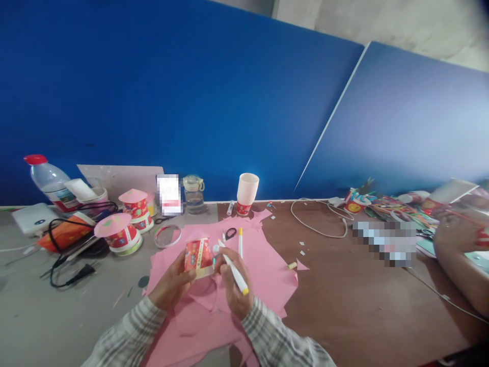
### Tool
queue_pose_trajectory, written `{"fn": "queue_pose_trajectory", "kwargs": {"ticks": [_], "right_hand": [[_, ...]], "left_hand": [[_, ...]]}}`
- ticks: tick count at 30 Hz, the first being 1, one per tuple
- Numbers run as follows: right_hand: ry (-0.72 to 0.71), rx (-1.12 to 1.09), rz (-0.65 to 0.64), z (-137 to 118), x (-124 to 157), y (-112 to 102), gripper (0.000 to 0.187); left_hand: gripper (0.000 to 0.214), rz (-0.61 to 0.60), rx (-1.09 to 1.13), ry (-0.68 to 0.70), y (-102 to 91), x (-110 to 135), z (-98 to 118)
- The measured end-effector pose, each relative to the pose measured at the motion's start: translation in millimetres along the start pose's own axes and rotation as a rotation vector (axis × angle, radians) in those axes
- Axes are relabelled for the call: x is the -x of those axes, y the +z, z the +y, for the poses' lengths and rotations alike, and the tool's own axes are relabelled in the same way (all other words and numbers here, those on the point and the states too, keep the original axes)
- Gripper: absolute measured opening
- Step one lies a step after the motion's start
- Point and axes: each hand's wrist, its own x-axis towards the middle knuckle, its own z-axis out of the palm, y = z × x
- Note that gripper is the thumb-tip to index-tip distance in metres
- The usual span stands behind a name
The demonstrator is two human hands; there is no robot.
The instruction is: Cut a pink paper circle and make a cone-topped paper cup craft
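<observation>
My left hand [172,283] is closed around a red patterned paper cup [197,255], which lies on its side with its pale rim toward me. In my right hand [235,283] is a white marker [237,275] with a yellow end, slanting across the fingers. The right fingertips are close beside the cup; whether they touch it I cannot tell. Under both hands spreads cut pink paper [267,270]. Just beyond lie small scissors [229,234] with dark handles and a second white marker [240,243] with a yellow tip.
Decorated cups with pink tops [114,227], a bottle [49,178] and a black cable [57,255] stand or lie left. A glass jar [194,193] and stacked cups [247,191] line the blue partition [191,102]. Another person's arm [454,255] is at right, near colored strips [393,206].
</observation>
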Motion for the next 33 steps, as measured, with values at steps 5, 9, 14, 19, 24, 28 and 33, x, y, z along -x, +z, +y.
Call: {"fn": "queue_pose_trajectory", "kwargs": {"ticks": [5, 9, 14, 19, 24, 28, 33], "right_hand": [[0.035, -0.145, -0.052, 2.5, -0.6, 0.6, 0.038], [0.069, -0.243, -0.007, 2.5, -2.0, 3.8, 0.042], [0.108, -0.29, 0.055, 2.6, -4.9, 4.8, 0.038], [0.133, -0.24, 0.049, 4.9, -3.0, 2.8, 0.029], [0.157, -0.208, 0.037, 5.6, -1.3, 3.6, 0.018], [0.167, -0.187, 0.043, 5.7, -1.5, 3.8, 0.017], [0.155, -0.173, 0.042, 3.3, -3.0, 2.6, 0.016]], "left_hand": [[0.059, -0.051, -0.001, 0.013, 0.3, 0.4, -1.4], [0.056, -0.069, -0.011, -0.005, -2.8, -0.7, -4.6], [0.05, -0.062, -0.025, -0.005, -2.6, -0.7, -4.9], [0.053, -0.065, -0.016, 0.005, 0.3, 0.1, -4.6], [0.056, -0.06, -0.039, 0.021, -0.8, 0.4, -6.8], [0.066, -0.111, -0.08, 0.029, 0.3, 0.4, -7.2], [0.071, -0.175, -0.08, 0.021, 4.3, 1.2, -5.3]]}}
